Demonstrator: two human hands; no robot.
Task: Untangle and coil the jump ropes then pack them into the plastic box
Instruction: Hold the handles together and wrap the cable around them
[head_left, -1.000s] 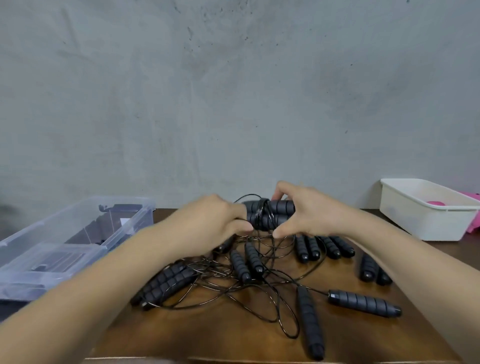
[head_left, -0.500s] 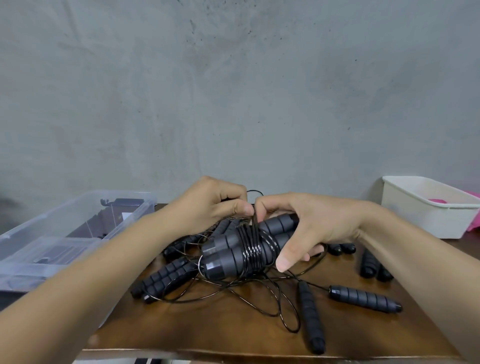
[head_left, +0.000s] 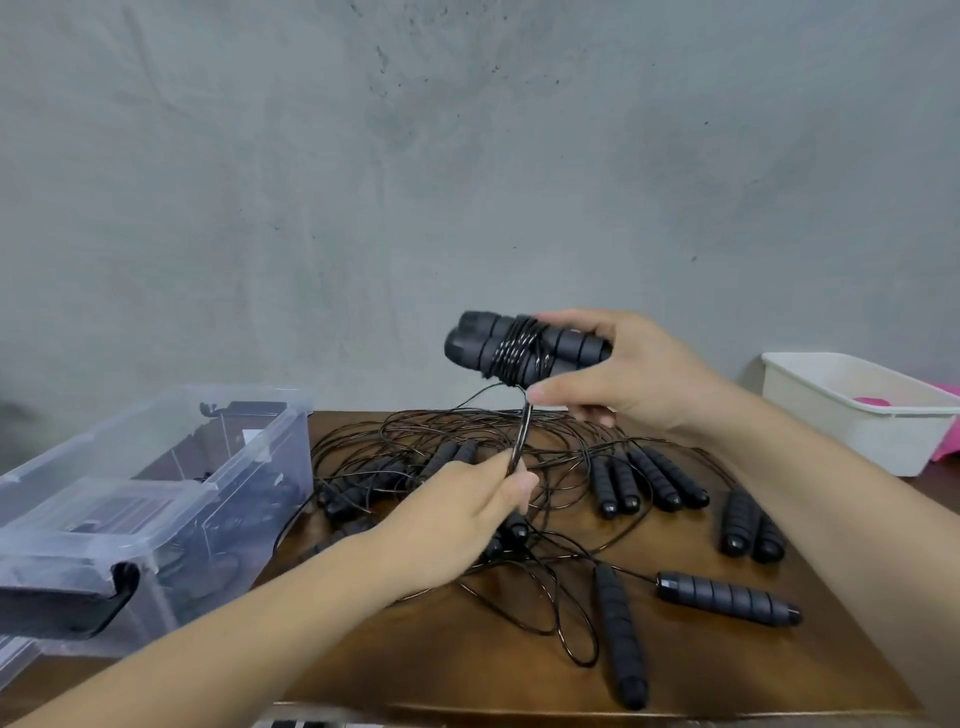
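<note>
My right hand (head_left: 618, 371) grips the coiled pair of handles (head_left: 519, 351) raised above the table (head_left: 467, 670) | my left hand (head_left: 467, 514) pinches the cord (head_left: 521, 434) hanging below it | tangled ropes (head_left: 545, 467) lie under both hands | the plastic box (head_left: 249, 457) stands left, the white tub (head_left: 852, 415) right.

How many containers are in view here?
2: a clear plastic box at the table's left side, and a white tub at the far right. None appears hidden.
</note>
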